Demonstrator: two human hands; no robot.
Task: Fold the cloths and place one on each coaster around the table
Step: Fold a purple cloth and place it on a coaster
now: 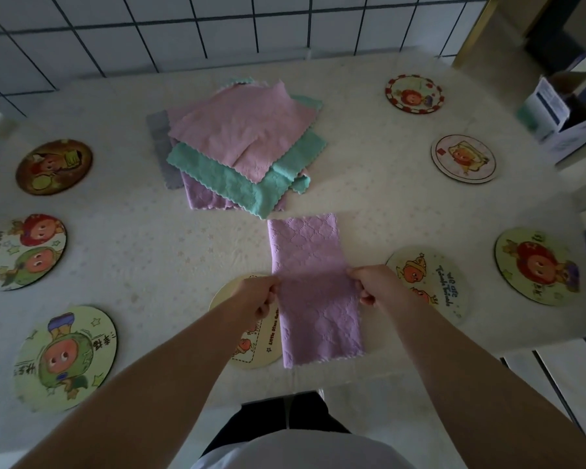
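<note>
Pinching the purple cloth [313, 292] at its two side edges, the left hand [256, 296] and right hand [374, 286] held it tight over the bench [132, 238]. It looked soft, light and floppy, so the edges were the best place to hold.

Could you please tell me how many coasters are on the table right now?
8. Left side, four, and one partly under the purple cloth. Right side, four. The central cloth pile could hide more.

Bare forearms, white top [285, 451], dark trousers [285, 421]
</note>
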